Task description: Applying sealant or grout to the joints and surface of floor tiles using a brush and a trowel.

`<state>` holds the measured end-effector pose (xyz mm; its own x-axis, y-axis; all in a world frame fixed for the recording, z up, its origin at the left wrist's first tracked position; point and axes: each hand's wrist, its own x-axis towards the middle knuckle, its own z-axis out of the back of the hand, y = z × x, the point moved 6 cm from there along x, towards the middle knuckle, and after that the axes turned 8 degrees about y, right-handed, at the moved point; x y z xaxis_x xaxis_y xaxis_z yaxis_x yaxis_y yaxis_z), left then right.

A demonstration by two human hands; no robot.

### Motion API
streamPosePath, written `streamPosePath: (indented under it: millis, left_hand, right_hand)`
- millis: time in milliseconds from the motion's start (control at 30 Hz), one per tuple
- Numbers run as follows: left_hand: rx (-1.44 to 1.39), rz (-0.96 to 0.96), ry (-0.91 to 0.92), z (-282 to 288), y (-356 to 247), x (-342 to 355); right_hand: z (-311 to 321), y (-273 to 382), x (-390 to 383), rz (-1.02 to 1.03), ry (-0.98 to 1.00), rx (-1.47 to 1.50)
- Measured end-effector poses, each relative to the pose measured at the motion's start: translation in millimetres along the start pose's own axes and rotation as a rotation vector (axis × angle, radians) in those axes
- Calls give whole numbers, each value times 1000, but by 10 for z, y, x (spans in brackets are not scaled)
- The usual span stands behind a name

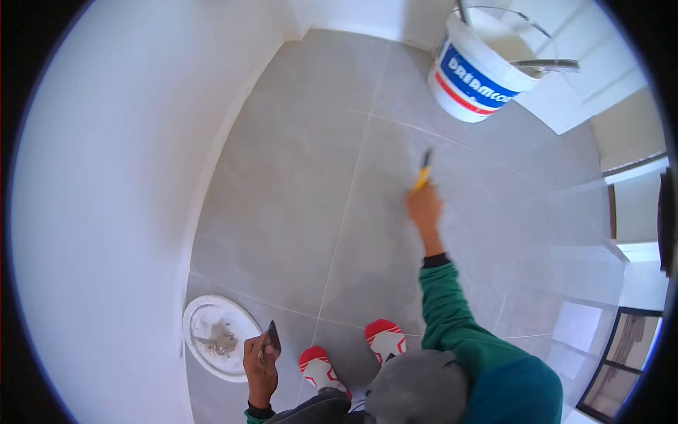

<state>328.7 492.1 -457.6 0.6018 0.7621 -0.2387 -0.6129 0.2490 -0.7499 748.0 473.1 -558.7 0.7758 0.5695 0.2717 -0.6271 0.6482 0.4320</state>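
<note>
My right hand (425, 206) is stretched out over the floor, its fingers closed around a tool with a yellow handle and a narrow dark blade (426, 164). That tool points away from me, toward the bucket, and is slightly blurred. Near my feet, my left hand (258, 362) grips a putty knife (272, 340) by its handle, with the dark, flat blade sticking up. Just left of that hand lies a round white lid (195, 318), with a lump of greyish paste (220, 339) on it.
A white bucket (472, 74) with a blue and red band stands at the far right, tools resting at its rim. Beside it is a white panelled door (575, 99). A white wall (120, 191) borders the grey tiled floor (304, 162). My red-and-white shod feet (385, 337) are close by.
</note>
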Motion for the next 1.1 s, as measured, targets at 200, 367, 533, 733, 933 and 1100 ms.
streamPosePath:
  millis: [200,367,533,733,933,1100]
  left_hand:
    - [-160,-40,25,-226,-80,488]
    - [-230,-175,67,-402,361,1014]
    - [-811,-2,410,-873,125,1185]
    - [-974,1,994,-1448,-509,992]
    - [-1015,-31,1253,-1230,-1347,351]
    - [-981,-32,1297,-961,-1560,311]
  right_hand:
    - [-737,995,-23,-30,682,639]
    - [862,1101,-524,157,664,785]
    - [1806,-305,-1621,-291,676,842]
    - [3749,-1558,-3628,-693,74,690]
    - [5114,-1157,-5218,-1124,-312,638]
    - [5592,-1274,-6114,-1201,-377,486]
